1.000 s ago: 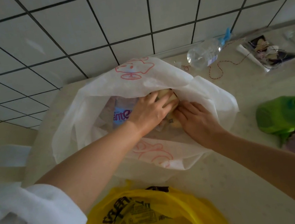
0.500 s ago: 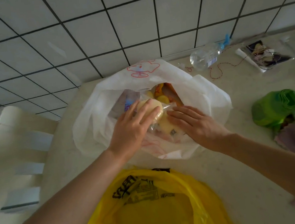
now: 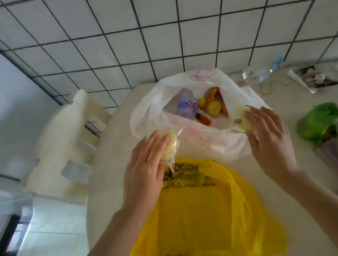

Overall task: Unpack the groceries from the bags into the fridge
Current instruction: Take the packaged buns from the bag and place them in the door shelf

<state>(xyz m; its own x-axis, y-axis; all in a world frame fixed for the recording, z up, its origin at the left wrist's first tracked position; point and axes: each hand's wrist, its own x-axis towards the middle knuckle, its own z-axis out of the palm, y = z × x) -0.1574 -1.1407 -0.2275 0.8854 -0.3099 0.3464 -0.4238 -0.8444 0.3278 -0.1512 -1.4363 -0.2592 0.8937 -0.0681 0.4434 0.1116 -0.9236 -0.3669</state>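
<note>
Countertop (image 3: pixel 130 198): white bag (image 3: pixel 152 108) open; left hand (image 3: pixel 146 172), right hand (image 3: pixel 270 135) each grip wrapped bun, hands apart.

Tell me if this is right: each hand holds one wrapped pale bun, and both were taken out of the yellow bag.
Not quite. In the head view, the left hand and right hand each hold a wrapped pale bun, but they sit at the open white bag, not the yellow bag, which lies nearer.
</note>
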